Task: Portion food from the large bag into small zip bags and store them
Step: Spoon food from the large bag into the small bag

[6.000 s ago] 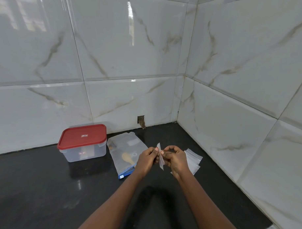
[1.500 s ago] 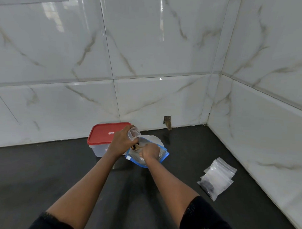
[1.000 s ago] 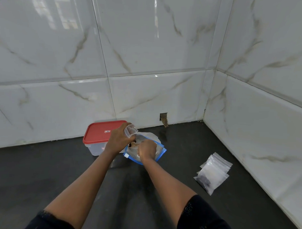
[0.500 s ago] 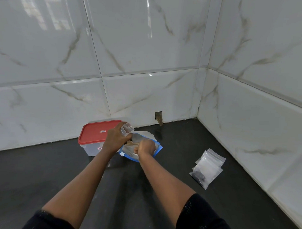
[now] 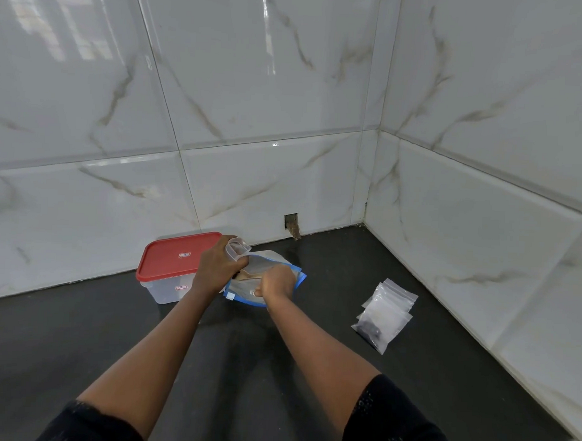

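Glossy black counter (image 5: 81,338) in a corner of white marble-veined tile (image 5: 254,87): box, bags, two hands.

Rectangular translucent plastic box (image 5: 168,290) with a rounded red lid (image 5: 177,259), closed, against the back wall. Left hand (image 5: 217,267), in front of the box's right end, with fingers curled round a small clear zip bag (image 5: 237,248) whose mouth gapes upward. Large bag (image 5: 268,262), soft frosted plastic with a blue zip edge, lying on the counter just right of the box with a tan piece showing inside. Right hand (image 5: 277,282), knuckles up and fingers curled tight at the large bag's mouth; what they grip cannot be told. Stack of flat clear small zip bags (image 5: 387,311), fanned, well apart to the right, near the side wall.
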A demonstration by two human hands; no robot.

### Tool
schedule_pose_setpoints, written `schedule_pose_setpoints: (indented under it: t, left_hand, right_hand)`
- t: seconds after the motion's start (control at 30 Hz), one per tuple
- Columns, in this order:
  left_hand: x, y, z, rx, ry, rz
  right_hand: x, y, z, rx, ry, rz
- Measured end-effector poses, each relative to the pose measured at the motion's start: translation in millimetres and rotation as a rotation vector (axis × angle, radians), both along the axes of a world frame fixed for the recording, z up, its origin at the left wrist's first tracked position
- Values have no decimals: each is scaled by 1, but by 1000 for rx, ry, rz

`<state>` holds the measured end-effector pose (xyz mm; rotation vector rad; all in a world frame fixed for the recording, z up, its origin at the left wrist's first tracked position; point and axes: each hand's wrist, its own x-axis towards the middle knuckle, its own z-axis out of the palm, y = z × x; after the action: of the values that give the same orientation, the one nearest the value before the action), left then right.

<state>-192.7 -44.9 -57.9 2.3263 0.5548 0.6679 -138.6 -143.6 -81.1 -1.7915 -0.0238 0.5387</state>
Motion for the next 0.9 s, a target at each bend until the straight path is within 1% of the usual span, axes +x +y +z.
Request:
schedule_pose_setpoints:
  t: [0.13,0.3,0.53,0.67,0.77,0.9]
  left_hand:
    - [4,-5,2,-44,-31,1]
    - [8,-7,0,-107,-32,26]
    - [10,-13,-4,-247,-96,79]
    - [16,-13,-12,-225,-52,93]
    - [19,-17,-16,-241,-65,76]
    - [23,-20,-21,-243,-112,78]
  right_hand:
    - [2,-13,6,103,40,-35]
    - [1,-18,15,-32,5,-76]
    - [14,-44,18,-133,-80,-150]
    - [27,-64,24,-128,-72,-159]
    - [38,-79,30,-135,-74,-181]
    - [49,-101,45,-119,-37,-97]
